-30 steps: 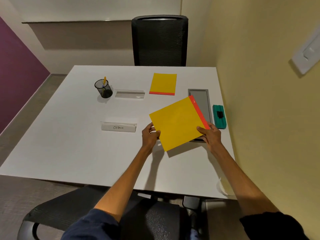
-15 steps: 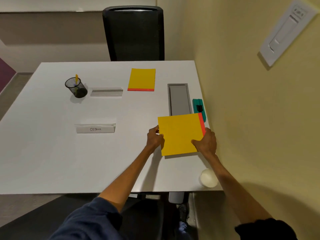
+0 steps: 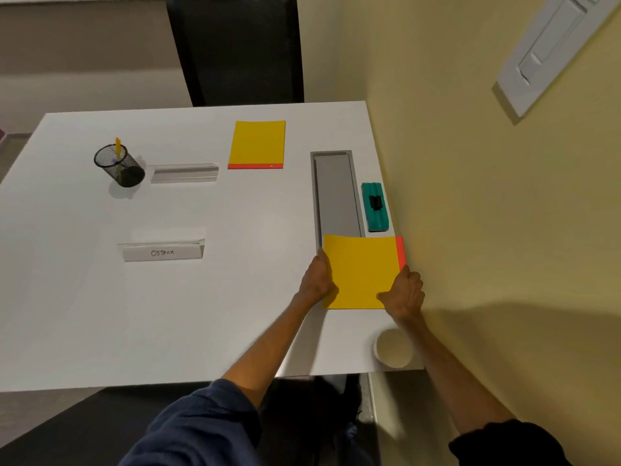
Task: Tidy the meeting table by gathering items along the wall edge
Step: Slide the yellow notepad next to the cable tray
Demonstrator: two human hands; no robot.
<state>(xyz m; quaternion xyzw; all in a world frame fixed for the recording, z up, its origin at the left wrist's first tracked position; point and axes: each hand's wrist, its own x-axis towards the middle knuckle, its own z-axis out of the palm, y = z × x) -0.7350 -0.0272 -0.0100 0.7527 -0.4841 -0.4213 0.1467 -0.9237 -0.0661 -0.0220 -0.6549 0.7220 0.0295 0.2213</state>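
A yellow notepad with a red spine [image 3: 361, 269] lies against the yellow wall [image 3: 470, 213] at the table's right edge, its red strip toward the wall. My left hand [image 3: 317, 277] grips its left edge and my right hand [image 3: 405, 294] grips its near right corner. A second yellow notepad [image 3: 257, 144] lies further back on the white table [image 3: 84, 314]. A green whiteboard eraser [image 3: 375, 206] sits by the wall just beyond the held pad.
A mesh pen cup [image 3: 118, 164] and a clear name stand [image 3: 183, 172] are at the back left. A name stand reading OSTRICH [image 3: 162, 252] sits mid-table. A grey cable tray lid [image 3: 336, 195] is set in the table. A paper cup [image 3: 393, 348] stands at the near right corner. A black chair [image 3: 235, 48] stands beyond the table.
The held notepad came down from a tilted position in the air and moved right, until it lay flat against the wall. Both hands stayed on it.
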